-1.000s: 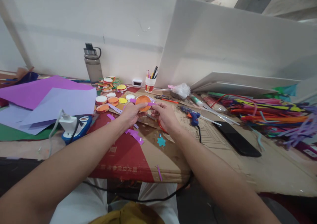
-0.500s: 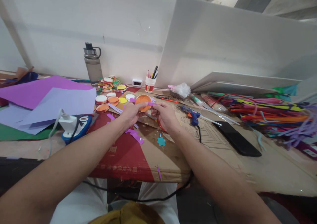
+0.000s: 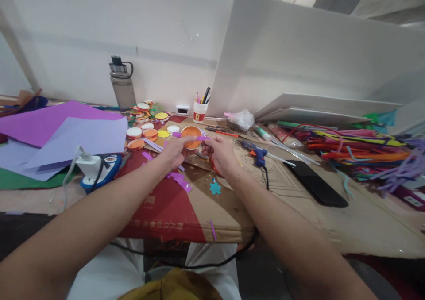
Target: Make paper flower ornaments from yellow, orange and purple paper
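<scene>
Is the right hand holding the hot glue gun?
No, the hot glue gun lies on the cardboard, while the right hand pinches a purple strip.

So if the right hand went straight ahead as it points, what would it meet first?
Likely the orange disc held in the left hand, beyond the purple paper strip the right hand pinches; depth is unclear.

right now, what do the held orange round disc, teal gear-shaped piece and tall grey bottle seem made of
Orange round disc: probably paper or card, matte, from its flat, even colour. Teal gear-shaped piece: perhaps foam or card, dull; its notched outline looks cut from sheet. Tall grey bottle: likely smooth plastic, its body looking see-through.
</scene>
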Motion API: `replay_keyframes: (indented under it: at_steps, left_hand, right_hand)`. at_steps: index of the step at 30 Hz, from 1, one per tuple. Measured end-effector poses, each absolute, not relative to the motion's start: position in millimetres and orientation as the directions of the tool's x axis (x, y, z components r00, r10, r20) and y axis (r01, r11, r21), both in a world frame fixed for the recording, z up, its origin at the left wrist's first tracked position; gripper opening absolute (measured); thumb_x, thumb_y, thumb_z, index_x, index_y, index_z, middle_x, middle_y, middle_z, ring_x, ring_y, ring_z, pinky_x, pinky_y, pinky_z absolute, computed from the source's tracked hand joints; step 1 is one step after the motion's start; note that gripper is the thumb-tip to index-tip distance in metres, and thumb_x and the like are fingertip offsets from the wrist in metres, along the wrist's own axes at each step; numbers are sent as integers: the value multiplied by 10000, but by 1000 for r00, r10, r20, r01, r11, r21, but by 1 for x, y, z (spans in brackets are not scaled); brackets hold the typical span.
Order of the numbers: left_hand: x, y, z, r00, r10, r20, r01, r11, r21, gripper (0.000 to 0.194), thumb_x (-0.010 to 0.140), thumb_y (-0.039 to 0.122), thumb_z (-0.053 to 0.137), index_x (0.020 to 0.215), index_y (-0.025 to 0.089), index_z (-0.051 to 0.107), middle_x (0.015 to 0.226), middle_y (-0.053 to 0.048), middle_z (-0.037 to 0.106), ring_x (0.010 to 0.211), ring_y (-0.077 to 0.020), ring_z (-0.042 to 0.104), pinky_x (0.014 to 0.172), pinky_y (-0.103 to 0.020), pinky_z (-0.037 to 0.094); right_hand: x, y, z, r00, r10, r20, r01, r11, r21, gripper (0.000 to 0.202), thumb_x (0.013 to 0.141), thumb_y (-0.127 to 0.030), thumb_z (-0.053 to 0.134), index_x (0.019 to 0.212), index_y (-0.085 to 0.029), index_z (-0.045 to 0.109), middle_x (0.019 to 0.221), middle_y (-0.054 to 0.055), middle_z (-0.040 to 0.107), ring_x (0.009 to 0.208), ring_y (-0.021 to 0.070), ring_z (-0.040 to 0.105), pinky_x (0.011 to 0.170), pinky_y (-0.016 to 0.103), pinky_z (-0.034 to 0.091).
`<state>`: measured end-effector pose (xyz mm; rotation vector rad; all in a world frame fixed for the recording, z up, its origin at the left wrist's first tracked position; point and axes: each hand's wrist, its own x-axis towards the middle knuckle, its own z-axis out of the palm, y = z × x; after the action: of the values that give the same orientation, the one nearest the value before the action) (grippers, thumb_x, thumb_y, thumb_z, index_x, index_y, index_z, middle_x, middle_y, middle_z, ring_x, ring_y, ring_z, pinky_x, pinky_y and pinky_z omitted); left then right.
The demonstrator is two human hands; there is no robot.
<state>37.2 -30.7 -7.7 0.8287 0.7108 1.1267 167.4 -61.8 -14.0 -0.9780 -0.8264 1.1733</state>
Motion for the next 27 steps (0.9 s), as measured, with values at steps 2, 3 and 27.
replay_keyframes:
  at_steps: [2, 3, 27]
  left_hand:
    - [37, -31, -7, 305, 949, -84, -461, 225, 858, 177, 558, 115, 766, 692, 126, 651, 737, -43, 677, 682, -141, 621, 548, -237, 531]
    - [37, -31, -7, 314, 945, -89, -450, 231, 863, 175, 557, 116, 764, 691, 124, 652, 745, -47, 680, 687, -142, 623, 541, -230, 530]
    - [37, -34, -9, 465, 885, 1, -371, 194, 908, 261, 590, 211, 810, 801, 110, 694, 714, -67, 702, 716, -196, 680, 593, -279, 559]
  right_hand:
    - [167, -62, -14, 219, 975, 26, -348, 103, -932, 171, 627, -160, 671, 626, -182, 502, 519, -38, 561, 480, 76, 525, 495, 201, 451]
    - [167, -62, -14, 225, 974, 27, -345, 106, -933, 172, 625, -162, 671, 633, -183, 501, 520, -40, 561, 479, 75, 524, 491, 198, 449]
    - [172, -62, -14, 190, 980, 64, -160, 95, -983, 134, 634, -261, 657, 680, -186, 556, 500, -43, 539, 464, 83, 482, 474, 209, 389]
